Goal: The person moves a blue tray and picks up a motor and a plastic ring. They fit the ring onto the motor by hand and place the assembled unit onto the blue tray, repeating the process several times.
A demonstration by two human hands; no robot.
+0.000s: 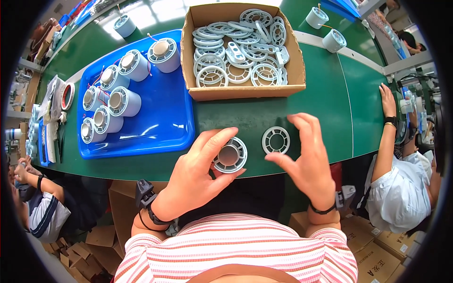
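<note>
Green bench [325,123], a co-worker on either side. Blue tray [163,115] sits toward its left end; seven pale cylinders [133,66] in it, lined along the tray's left and far edges, near right corner bare. Cardboard box [245,93] just right of the tray, full of loose ring parts [207,42] plus some oblong pieces [234,52]. Left hand [196,174] grips a grille-topped unit [230,158] at the bench's near edge. Right hand [304,158] open, fingers spread around a single ring [266,141] lying on the bench; can't tell if touching.

Tape roll [71,97], brown cartons [375,264], co-worker [401,193]
</note>
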